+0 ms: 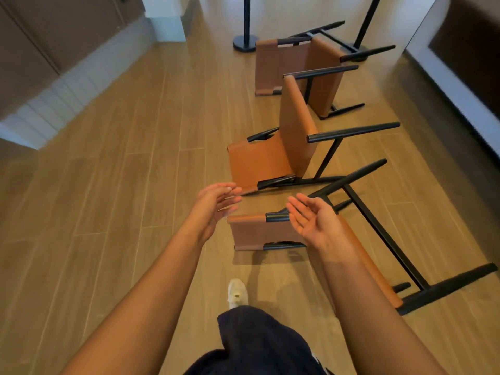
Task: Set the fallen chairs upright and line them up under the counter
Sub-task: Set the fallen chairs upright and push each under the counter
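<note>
Three tan leather chairs with black metal legs lie toppled in a row on the wood floor, legs pointing right. The nearest chair lies just below my hands, its backrest toward me. The middle chair and the far chair lie beyond it. My left hand hovers open above the nearest chair's backrest edge, fingers straight, holding nothing. My right hand is open, palm up, over the same chair's black frame, and I cannot tell if it touches it.
Along the right edge runs the counter base, with two black round-footed table posts at the back. Brown cabinets line the left. Bare wood floor spreads to the left of the chairs. My white shoe is on the floor below.
</note>
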Demonstrator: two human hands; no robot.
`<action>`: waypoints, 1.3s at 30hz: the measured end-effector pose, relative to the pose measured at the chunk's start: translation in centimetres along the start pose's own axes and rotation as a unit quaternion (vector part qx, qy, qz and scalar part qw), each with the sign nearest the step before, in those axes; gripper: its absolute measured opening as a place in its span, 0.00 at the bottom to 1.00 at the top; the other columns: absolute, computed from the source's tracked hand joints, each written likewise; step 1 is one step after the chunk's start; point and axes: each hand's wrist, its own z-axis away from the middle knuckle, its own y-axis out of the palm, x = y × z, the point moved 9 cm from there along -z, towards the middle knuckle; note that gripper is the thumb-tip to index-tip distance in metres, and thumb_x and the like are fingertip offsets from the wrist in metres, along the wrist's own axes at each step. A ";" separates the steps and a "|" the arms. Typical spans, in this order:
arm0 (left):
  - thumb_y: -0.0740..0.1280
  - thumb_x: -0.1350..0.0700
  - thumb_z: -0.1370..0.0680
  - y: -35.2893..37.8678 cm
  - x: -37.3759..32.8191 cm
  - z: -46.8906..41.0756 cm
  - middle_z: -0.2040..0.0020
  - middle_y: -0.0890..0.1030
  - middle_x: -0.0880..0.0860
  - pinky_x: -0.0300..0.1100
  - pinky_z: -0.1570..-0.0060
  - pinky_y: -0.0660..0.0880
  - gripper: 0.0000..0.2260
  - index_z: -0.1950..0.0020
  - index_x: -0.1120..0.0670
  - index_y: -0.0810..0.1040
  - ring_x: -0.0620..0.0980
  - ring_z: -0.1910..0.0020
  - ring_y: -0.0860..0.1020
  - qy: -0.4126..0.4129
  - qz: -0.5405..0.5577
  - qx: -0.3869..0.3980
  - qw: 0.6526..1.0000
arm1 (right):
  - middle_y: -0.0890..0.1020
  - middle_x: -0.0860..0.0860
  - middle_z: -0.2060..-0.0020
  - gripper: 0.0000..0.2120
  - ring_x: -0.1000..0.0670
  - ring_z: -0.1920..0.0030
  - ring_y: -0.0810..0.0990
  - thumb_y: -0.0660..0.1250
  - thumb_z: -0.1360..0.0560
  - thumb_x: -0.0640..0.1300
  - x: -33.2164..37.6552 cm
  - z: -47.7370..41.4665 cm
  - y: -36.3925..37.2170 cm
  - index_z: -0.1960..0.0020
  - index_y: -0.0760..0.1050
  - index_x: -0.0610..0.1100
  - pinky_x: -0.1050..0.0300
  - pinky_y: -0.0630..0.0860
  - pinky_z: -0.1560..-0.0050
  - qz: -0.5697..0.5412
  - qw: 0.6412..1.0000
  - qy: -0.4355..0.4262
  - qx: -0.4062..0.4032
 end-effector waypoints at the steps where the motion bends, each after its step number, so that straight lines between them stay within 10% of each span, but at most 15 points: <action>1: 0.59 0.63 0.20 -0.2 -1.0 -1.3 0.49 0.83 0.56 0.48 0.45 0.76 0.08 0.47 0.57 0.78 0.52 0.50 0.81 -0.002 -0.011 0.002 1.000 | 0.86 0.46 0.56 0.10 0.48 0.51 0.82 0.58 0.21 0.43 0.4 -1.1 1.1 0.49 0.78 0.42 0.55 0.76 0.53 0.000 1.000 0.003 -0.002; 20: 0.62 0.63 0.20 6.3 -6.5 -18.0 0.47 0.83 0.57 0.48 0.44 0.76 0.07 0.47 0.57 0.79 0.54 0.47 0.81 -0.108 -0.188 0.174 0.961 | 0.86 0.47 0.57 0.10 0.49 0.52 0.83 0.59 0.21 0.43 5.6 -9.7 5.6 0.48 0.78 0.42 0.56 0.75 0.54 -0.135 0.977 -0.055 -0.153; 23: 0.63 0.62 0.21 7.9 -7.1 -20.3 0.48 0.82 0.56 0.48 0.44 0.76 0.05 0.50 0.56 0.79 0.52 0.48 0.80 -0.109 -0.254 0.255 0.927 | 0.85 0.46 0.54 0.10 0.48 0.52 0.83 0.59 0.21 0.44 4.7 -10.8 6.4 0.48 0.78 0.43 0.56 0.75 0.54 -0.191 0.959 -0.088 -0.191; 29: 0.64 0.68 0.22 10.4 -7.1 -22.3 0.51 0.79 0.53 0.33 0.58 0.73 0.10 0.42 0.63 0.78 0.47 0.54 0.76 0.012 -0.528 0.428 0.734 | 0.85 0.46 0.54 0.10 0.49 0.51 0.83 0.58 0.20 0.46 1.7 -10.2 7.6 0.50 0.78 0.45 0.56 0.75 0.55 -0.147 0.928 -0.137 -0.314; 39: 0.65 0.66 0.23 6.2 -0.5 -23.1 0.47 0.82 0.53 0.41 0.47 0.74 0.09 0.45 0.57 0.78 0.48 0.48 0.79 -0.108 -0.532 0.489 0.683 | 0.86 0.48 0.57 0.12 0.50 0.54 0.83 0.56 0.19 0.45 -8.7 -9.1 7.0 0.48 0.78 0.45 0.57 0.76 0.55 -0.337 0.846 -0.191 -0.367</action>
